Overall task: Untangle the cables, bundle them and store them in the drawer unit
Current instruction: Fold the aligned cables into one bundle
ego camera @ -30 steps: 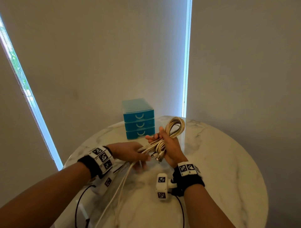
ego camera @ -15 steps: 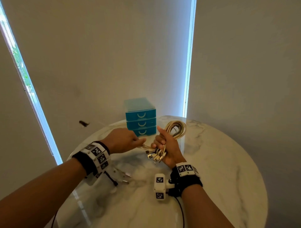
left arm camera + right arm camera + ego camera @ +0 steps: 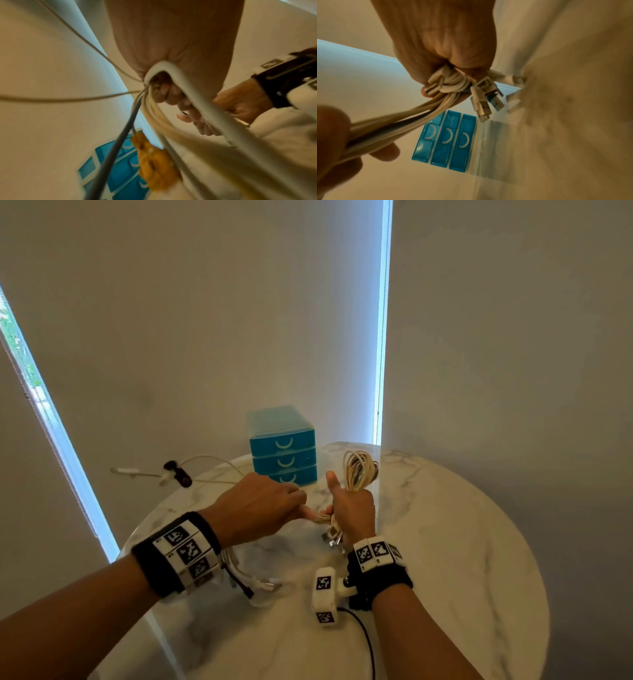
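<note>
A bunch of cream-white cables (image 3: 359,470) loops up above my right hand (image 3: 337,508), which grips it in a fist with the thumb raised. Several USB plugs (image 3: 485,100) stick out below that fist (image 3: 447,56). My left hand (image 3: 298,501) is right beside it and grips the strands (image 3: 388,121) leading out of the bunch (image 3: 154,83). Two loose cable tails (image 3: 205,460) swing in the air to the left, ending in a dark plug (image 3: 176,473). The blue three-drawer unit (image 3: 282,453) stands just behind both hands with all drawers closed.
The round white marble table (image 3: 462,542) has its rim close on the left and right. Plain blinds and bright window strips stand behind it. A black lead (image 3: 363,642) trails from my right wrist camera over the near tabletop.
My left hand rose from the tabletop and closed in on the right hand. The long strands that trailed toward the near edge have whipped up, their ends now swinging in the air at left.
</note>
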